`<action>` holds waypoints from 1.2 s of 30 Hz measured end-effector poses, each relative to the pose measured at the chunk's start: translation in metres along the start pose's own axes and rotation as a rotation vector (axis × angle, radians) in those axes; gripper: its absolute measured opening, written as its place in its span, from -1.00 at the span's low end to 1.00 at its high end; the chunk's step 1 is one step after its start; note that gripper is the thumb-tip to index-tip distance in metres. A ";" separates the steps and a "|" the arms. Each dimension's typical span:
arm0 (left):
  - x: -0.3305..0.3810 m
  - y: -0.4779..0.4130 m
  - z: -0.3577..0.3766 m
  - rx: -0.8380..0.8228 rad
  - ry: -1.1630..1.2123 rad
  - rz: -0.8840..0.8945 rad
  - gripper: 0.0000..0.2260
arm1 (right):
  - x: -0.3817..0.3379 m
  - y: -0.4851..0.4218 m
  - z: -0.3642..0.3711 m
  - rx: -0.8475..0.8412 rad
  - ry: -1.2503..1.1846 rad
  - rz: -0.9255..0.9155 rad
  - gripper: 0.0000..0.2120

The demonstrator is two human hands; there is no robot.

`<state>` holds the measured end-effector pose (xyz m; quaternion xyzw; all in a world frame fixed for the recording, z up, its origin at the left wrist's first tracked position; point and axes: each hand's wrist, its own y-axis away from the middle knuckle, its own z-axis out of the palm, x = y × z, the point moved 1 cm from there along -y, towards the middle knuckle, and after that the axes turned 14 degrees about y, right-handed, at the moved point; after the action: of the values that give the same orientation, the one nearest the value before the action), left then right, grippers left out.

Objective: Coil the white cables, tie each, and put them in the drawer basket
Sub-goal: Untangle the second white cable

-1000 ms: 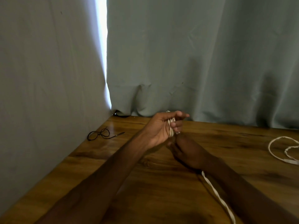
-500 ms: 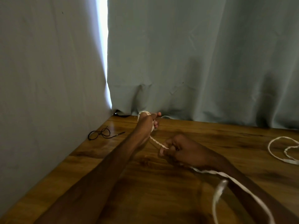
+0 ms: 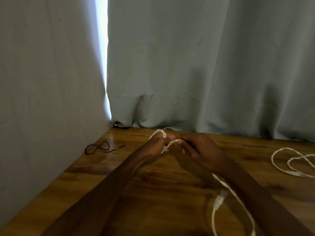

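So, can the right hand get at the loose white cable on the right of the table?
Probably, but not freely: only bare table lies between the right hand and the loose cable. That hand is pinching the cable being coiled, so it must let go first.

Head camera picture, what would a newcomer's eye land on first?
Two hands meet at mid-table: the left hand grips loops of a white cable, and the right hand pinches the strand beside it. The cable's plug lies nearer the camera, beside the right forearm. At the back left, a bright slit of light splits the grey curtains.
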<state>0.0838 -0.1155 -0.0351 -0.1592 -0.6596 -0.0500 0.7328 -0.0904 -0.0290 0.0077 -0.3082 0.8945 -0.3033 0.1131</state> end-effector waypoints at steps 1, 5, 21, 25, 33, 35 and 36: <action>-0.001 0.004 0.006 -0.059 0.024 -0.058 -0.80 | 0.004 0.001 0.000 0.034 0.024 -0.007 -0.80; 0.009 0.017 0.026 -0.301 0.224 -0.311 -0.39 | 0.025 0.006 -0.003 0.143 0.079 0.043 -0.71; 0.035 0.040 0.041 -0.581 0.506 -0.312 -0.70 | 0.024 0.018 0.026 -0.220 0.062 0.180 -0.73; 0.039 0.035 0.037 -0.495 0.762 -0.261 -0.78 | 0.008 0.017 0.038 -0.313 0.024 0.157 -0.85; 0.034 0.027 0.033 -0.262 0.763 -0.161 -0.83 | -0.013 0.015 0.046 -0.414 0.026 0.128 -0.81; 0.033 0.025 0.027 -0.220 0.734 -0.146 -0.75 | -0.017 0.013 0.045 -0.413 0.005 0.146 -0.78; 0.031 0.023 0.023 -0.189 0.720 -0.136 -0.69 | -0.018 0.013 0.044 -0.403 -0.012 0.158 -0.77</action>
<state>0.0723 -0.0830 -0.0063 -0.1540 -0.3612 -0.2118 0.8950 -0.0655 -0.0310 -0.0344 -0.2552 0.9578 -0.1066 0.0779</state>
